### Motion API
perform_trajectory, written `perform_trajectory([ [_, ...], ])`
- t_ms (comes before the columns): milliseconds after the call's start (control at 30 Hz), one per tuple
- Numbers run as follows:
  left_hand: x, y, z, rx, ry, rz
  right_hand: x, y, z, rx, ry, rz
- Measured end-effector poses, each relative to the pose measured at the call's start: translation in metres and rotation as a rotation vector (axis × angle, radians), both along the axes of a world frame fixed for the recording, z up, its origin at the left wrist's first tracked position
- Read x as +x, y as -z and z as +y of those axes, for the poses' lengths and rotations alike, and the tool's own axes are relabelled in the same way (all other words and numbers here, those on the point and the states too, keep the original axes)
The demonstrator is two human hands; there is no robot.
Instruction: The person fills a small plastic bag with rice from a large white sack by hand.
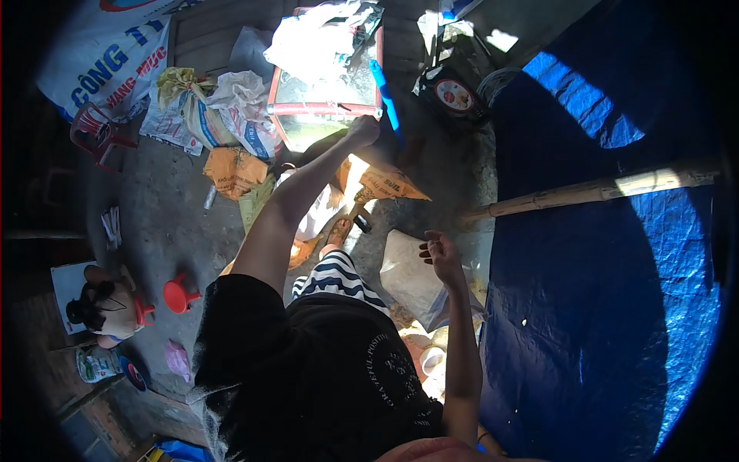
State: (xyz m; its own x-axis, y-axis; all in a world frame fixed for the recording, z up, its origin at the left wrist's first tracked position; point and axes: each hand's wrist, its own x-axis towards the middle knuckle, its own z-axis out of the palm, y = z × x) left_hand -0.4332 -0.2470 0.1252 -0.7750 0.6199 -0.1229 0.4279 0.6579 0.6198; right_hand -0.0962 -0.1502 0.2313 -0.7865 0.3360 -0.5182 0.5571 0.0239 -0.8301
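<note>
My left hand reaches forward with its fingers closed at the near corner of a red-framed glass case. Whatever those fingers hold, if anything, is hidden. White plastic bags lie on top of the case, and a blue strip hangs along its right side. Partly curled with the fingers apart, my right hand is in the air and holds nothing visible. Below it sits a pale sack. An orange soil bag lies on the floor below the case.
Full sacks and an orange bag stand left of the case. A blue tarp with a bamboo pole covers the right side. At left, a person sits near a red stool.
</note>
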Motion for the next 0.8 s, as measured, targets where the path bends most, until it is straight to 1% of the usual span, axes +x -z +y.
perform_trajectory([
  [33, -0.027, 0.001, -0.002, -0.185, 0.023, -0.035, -0.017, 0.0, 0.003, -0.013, -0.016, 0.015],
  [100, -0.062, 0.031, -0.011, -0.02, -0.242, 0.0, -0.055, -0.008, 0.005, 0.018, -0.025, -0.013],
  [167, -0.103, 0.047, -0.016, -0.183, -0.261, -0.095, -0.089, -0.014, 0.004, 0.046, -0.03, -0.044],
  [200, -0.116, 0.052, -0.018, -0.251, -0.247, -0.056, -0.104, -0.016, 0.004, 0.036, -0.043, -0.033],
  [233, -0.129, 0.061, -0.022, -0.242, -0.259, -0.082, -0.117, -0.016, 0.004, 0.024, -0.055, -0.023],
  [300, -0.156, 0.078, -0.023, -0.382, -0.272, -0.075, -0.137, -0.01, 0.003, 0.037, -0.045, -0.021],
  [333, -0.167, 0.088, -0.024, -0.386, -0.262, -0.083, -0.145, -0.007, 0.003, 0.049, -0.043, -0.009],
  [400, -0.183, 0.104, -0.032, -0.307, -0.308, -0.074, -0.157, -0.005, 0.006, 0.026, -0.035, -0.029],
  [467, -0.196, 0.114, -0.041, -0.34, -0.271, -0.113, -0.166, -0.002, 0.008, 0.006, -0.033, -0.045],
  [500, -0.2, 0.115, -0.042, -0.367, -0.24, -0.146, -0.169, 0.0, 0.009, 0.011, -0.029, -0.058],
  [567, -0.202, 0.117, -0.045, -0.414, -0.264, -0.163, -0.173, 0.005, 0.011, 0.016, -0.027, -0.073],
  [633, -0.206, 0.118, -0.048, -0.494, -0.153, 0.003, -0.174, 0.011, 0.014, 0.001, -0.021, -0.114],
  [667, -0.211, 0.119, -0.048, -0.492, -0.15, -0.001, -0.175, 0.015, 0.015, 0.003, -0.019, -0.118],
  [733, -0.219, 0.108, -0.05, -0.386, -0.133, -0.126, -0.177, 0.021, 0.016, -0.016, -0.033, -0.116],
  [800, -0.219, 0.1, -0.051, -0.386, -0.112, -0.124, -0.183, 0.02, 0.014, -0.024, -0.027, -0.133],
])
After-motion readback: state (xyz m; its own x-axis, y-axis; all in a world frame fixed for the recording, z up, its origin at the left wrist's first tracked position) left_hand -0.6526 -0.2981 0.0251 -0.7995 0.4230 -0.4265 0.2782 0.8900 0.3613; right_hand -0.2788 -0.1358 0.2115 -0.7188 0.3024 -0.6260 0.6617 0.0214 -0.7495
